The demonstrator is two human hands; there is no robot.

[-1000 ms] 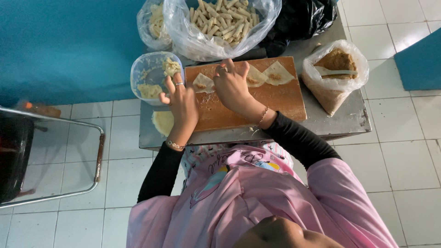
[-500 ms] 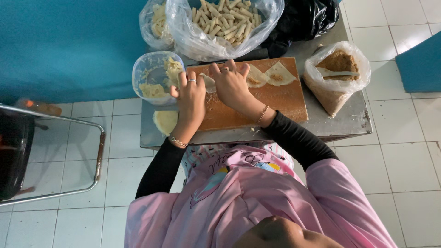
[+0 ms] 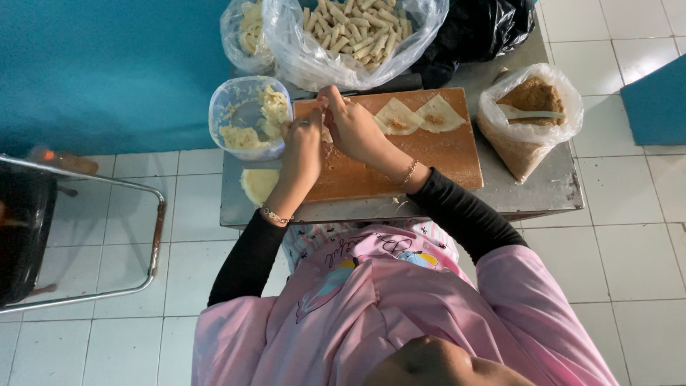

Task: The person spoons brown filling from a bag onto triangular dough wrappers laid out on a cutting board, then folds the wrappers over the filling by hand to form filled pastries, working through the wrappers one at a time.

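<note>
- Hands meet at the far-left corner of the wooden cutting board (image 3: 400, 161): left hand (image 3: 304, 146) and right hand (image 3: 354, 125) pinch closed on a small wrapper, mostly hidden beneath the fingers, as if rolling it tight.
- Two filled wrappers (image 3: 418, 116) lie open just right.
- Clear tub of pale paste (image 3: 246, 118) sits left, within reach.
- Bag of finished rolls (image 3: 354, 32) lies beyond.

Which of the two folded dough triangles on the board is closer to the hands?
The left triangle; it lies right beside the right hand, while the other triangle sits farther along the wooden board.
</note>
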